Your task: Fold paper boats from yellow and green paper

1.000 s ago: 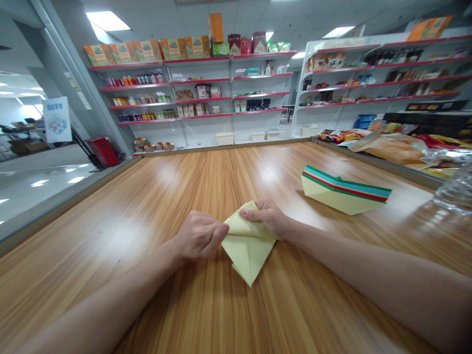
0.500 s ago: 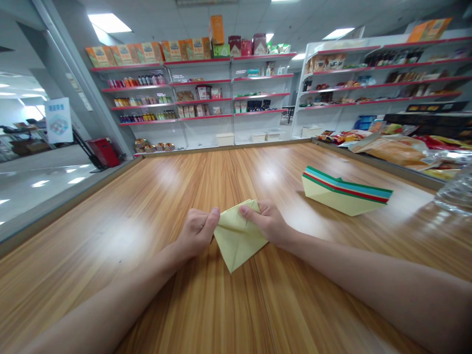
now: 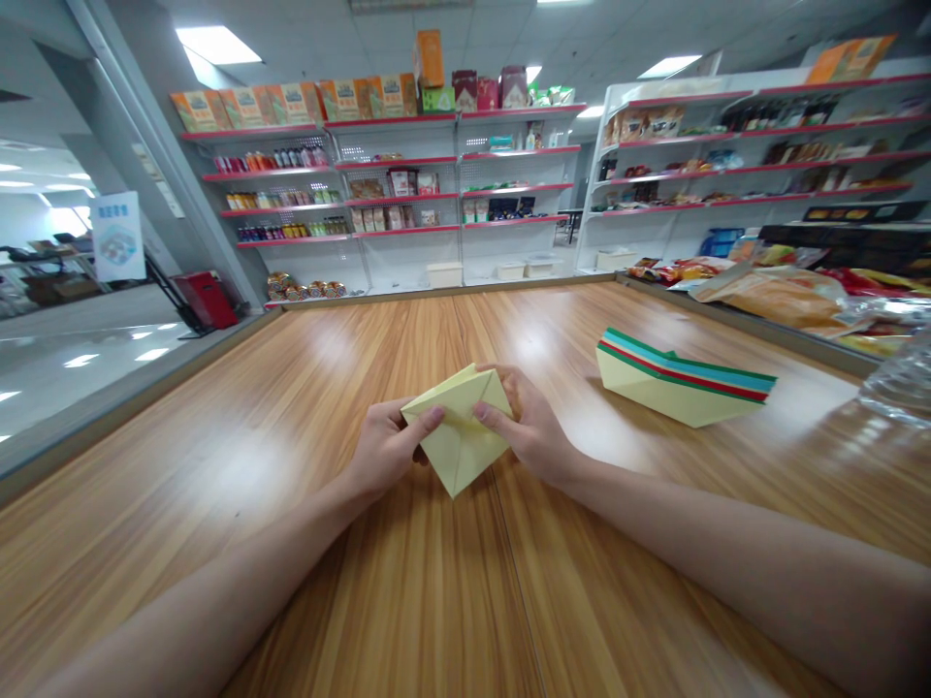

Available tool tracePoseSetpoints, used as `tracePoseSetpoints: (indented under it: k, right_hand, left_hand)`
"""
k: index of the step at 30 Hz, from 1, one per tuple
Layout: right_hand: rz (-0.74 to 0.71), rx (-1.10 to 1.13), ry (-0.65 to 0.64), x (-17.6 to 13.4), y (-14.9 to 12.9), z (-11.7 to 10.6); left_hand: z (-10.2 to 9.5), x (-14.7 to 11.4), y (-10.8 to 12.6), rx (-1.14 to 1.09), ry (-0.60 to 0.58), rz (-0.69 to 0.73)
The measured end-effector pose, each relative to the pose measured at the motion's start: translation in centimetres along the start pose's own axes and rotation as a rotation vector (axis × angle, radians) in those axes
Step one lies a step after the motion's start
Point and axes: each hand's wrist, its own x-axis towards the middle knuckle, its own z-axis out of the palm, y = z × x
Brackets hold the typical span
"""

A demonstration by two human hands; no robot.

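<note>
Between my two hands is a folded sheet of pale yellow paper (image 3: 465, 441), roughly diamond-shaped, with one corner pointing down towards me and a crease running through its middle. My left hand (image 3: 389, 441) grips its left side, thumb on the front face and fingers behind. On the right side my right hand (image 3: 528, 422) pinches it the same way, its fingers partly hidden by the paper. To the right, a folded paper boat (image 3: 676, 383) rests on the wooden table (image 3: 327, 601); it is pale yellow with green, blue and red stripes along its top edge.
A clear plastic object (image 3: 902, 383) lies at the right edge. Snack packets (image 3: 778, 296) are piled beyond the table's right border. Stocked shelves (image 3: 393, 174) stand behind the table, and a red box (image 3: 206, 299) is on the floor at left.
The folded paper has shifted slightly up and turned between my hands. My left thumb has moved from its left edge onto its front face. The paper boat stays where it was.
</note>
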Motion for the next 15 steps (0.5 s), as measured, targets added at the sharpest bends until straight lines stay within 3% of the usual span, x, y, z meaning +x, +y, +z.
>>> tracePoseSetpoints:
  k: [6,12,15]
  right_hand:
    - [-0.036,-0.297,-0.002,0.3,0.3,-0.6]
    - [-0.175,-0.428,-0.184,-0.4,-0.3,0.2]
    - [-0.147,-0.399,-0.142,-0.6,-0.3,0.6]
  left_hand:
    - [-0.5,0.6,0.7,0.049,-0.005,0.066]
    - [-0.3,0.5,1.7,0.313,-0.222,0.069]
    - [0.3,0.3,1.6,0.294,-0.141,0.022]
